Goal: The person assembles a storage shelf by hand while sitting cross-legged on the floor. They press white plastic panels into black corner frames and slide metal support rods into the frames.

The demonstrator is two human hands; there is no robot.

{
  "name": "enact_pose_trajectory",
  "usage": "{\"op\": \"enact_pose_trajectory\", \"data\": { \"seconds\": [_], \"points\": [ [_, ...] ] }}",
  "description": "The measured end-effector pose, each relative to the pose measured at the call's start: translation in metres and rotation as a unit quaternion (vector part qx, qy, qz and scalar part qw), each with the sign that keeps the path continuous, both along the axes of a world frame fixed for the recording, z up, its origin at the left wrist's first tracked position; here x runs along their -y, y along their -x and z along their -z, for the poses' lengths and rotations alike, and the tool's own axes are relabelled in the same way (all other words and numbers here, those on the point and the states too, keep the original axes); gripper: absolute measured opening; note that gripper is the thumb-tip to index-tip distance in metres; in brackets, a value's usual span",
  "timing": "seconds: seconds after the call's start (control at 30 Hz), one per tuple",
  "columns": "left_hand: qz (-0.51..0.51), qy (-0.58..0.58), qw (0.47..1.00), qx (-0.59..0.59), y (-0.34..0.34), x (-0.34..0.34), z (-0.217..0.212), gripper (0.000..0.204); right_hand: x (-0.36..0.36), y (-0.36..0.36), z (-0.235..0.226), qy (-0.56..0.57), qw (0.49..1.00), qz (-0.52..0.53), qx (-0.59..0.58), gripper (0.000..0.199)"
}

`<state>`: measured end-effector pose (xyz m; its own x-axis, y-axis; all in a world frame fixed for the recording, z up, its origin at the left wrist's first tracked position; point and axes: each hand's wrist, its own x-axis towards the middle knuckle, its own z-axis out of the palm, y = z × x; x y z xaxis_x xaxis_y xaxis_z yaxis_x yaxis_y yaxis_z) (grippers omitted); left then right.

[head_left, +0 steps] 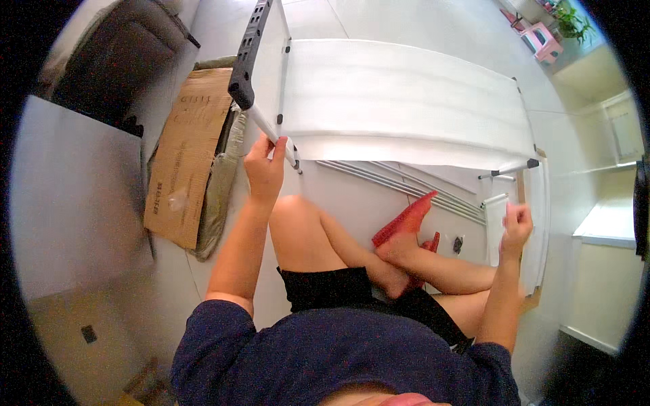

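My left hand (265,172) is closed round a white tube (265,125) near its lower end. A black slotted plastic piece (249,57) caps the tube's upper part. From there a frame covered in white sheeting (406,95) stretches to the right, with black corner fittings (533,164) along its edges. My right hand (516,227) is raised at the right with its fingers curled; what they hold, if anything, cannot be made out. It is nearest to a white panel (536,237) by the floor. Several thin metal rods (433,195) lie under the frame's near edge.
Flattened brown cardboard (186,155) rests on a wrapped bundle at the left, beside a grey surface (84,196) and a dark chair (122,54). Small dark parts (458,244) lie by my crossed legs and red slippers (406,220). A pink stool (542,42) stands far right.
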<state>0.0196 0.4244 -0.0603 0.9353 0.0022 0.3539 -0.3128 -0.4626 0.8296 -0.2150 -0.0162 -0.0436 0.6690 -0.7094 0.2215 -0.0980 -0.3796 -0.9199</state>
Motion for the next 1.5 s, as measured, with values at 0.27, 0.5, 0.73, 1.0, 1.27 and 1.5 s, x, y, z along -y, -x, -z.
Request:
{"op": "enact_pose_trajectory", "data": {
  "seconds": [0.27,0.5,0.73,1.0,1.27,1.5],
  "points": [
    [-0.12,0.051,0.99,0.042,0.001,0.025,0.03,0.023,0.014,0.086,0.04,-0.019,0.996,0.006,-0.085,0.033],
    [-0.092,-0.002,0.996,0.007,-0.005,0.012,0.017,0.023,0.004,0.103,0.046,0.004,0.998,0.01,-0.058,0.035],
    [-0.104,-0.149,0.983,-0.014,-0.035,0.007,0.02,0.022,-0.002,0.151,0.005,0.109,0.969,0.171,-0.144,0.028],
    [-0.131,-0.105,0.986,-0.004,-0.04,-0.025,0.019,0.029,0.052,0.217,0.024,0.121,0.936,0.322,0.075,0.017],
    [-0.078,-0.002,0.995,-0.054,-0.073,-0.04,0.037,0.034,0.029,0.385,0.138,-0.013,0.845,0.517,-0.136,0.02],
    [-0.164,-0.212,0.963,-0.025,-0.043,-0.015,0.021,0.04,-0.014,0.418,0.198,0.08,0.833,0.448,-0.315,0.031]
  ]
}}
